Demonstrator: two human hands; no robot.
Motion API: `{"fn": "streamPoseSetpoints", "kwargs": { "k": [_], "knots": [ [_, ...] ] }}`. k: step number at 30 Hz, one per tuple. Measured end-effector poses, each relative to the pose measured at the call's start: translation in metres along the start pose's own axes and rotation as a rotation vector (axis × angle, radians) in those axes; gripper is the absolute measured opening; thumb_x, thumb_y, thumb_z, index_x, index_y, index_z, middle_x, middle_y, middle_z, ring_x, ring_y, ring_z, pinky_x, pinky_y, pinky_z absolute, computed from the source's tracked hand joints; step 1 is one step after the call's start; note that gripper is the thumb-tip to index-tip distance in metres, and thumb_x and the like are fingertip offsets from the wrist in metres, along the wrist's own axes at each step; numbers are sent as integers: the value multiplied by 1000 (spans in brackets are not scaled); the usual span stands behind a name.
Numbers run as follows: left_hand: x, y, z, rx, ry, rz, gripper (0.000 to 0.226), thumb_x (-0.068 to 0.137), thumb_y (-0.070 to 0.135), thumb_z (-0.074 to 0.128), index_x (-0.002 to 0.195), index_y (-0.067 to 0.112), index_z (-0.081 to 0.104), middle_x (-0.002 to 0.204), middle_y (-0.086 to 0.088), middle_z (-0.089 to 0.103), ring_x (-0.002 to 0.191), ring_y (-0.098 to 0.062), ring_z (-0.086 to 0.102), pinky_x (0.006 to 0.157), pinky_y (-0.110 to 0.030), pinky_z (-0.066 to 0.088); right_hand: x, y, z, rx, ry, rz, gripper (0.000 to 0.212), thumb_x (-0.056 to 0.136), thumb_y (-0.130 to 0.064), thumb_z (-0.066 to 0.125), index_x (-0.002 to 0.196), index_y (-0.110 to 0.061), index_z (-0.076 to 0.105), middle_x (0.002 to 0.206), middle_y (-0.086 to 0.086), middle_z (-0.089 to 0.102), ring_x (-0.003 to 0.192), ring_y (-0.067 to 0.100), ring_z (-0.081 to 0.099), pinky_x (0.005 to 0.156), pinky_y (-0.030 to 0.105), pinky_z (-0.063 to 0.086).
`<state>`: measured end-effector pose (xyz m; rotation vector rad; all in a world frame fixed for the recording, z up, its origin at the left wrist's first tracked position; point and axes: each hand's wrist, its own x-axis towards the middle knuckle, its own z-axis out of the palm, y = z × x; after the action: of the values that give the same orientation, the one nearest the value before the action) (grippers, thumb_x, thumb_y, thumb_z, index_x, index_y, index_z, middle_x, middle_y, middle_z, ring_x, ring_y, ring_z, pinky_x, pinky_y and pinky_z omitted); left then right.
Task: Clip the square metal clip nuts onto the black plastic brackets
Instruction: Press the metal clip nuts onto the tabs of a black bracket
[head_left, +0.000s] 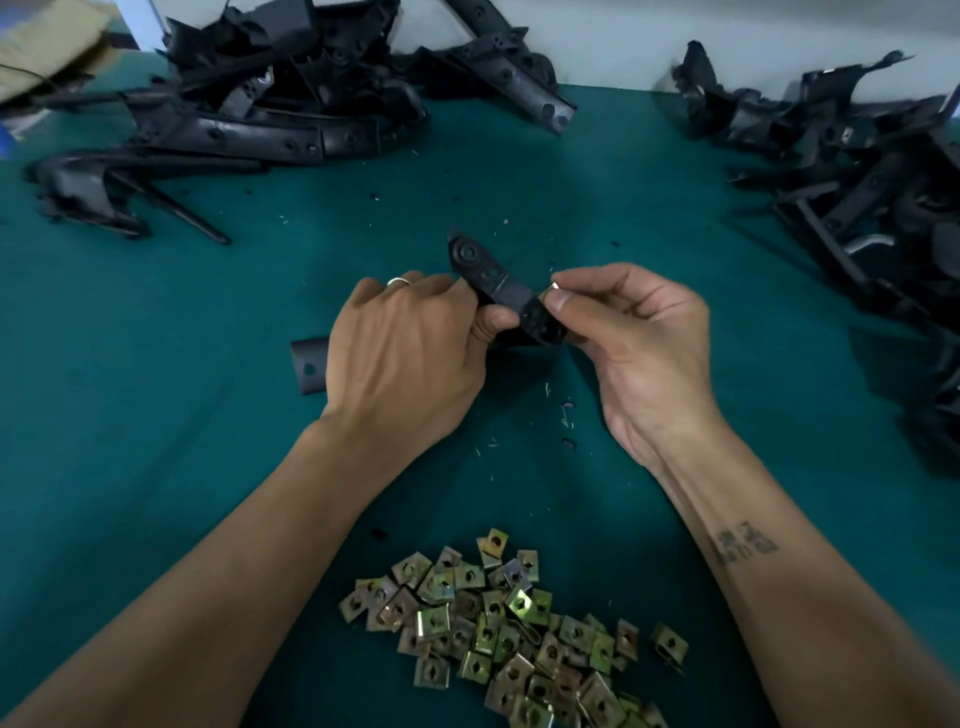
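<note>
My left hand (410, 353) grips a long black plastic bracket (498, 283) above the middle of the green table; one end of the bracket sticks out past my wrist at the left. My right hand (639, 343) pinches a small metal clip nut (551, 289) between thumb and forefinger, right against the bracket's right edge. Only a sliver of that nut shows. A loose heap of square, yellowish clip nuts (519, 629) lies near the front edge between my forearms.
One pile of black brackets (291, 104) fills the far left of the green table (156, 364). A second bracket pile (857, 171) runs along the right side. A cardboard piece (47, 41) sits at the far left corner. Small shavings dot the table.
</note>
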<state>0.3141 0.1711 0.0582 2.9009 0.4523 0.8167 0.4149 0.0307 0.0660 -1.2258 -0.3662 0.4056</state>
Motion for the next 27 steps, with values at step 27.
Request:
{"fn": "streamPoseSetpoints", "kwargs": {
  "k": [27],
  "knots": [
    [-3,4,-9,-35,48,-84,43,104,44,38,71,16,39,70,-13,61,65,-37,56,61,-35,24,-43,-7,-10,-443,-168,-398,8,83,-8,66,77,-7,70,73,21,62,66,40,51,58,46,39]
  ]
}}
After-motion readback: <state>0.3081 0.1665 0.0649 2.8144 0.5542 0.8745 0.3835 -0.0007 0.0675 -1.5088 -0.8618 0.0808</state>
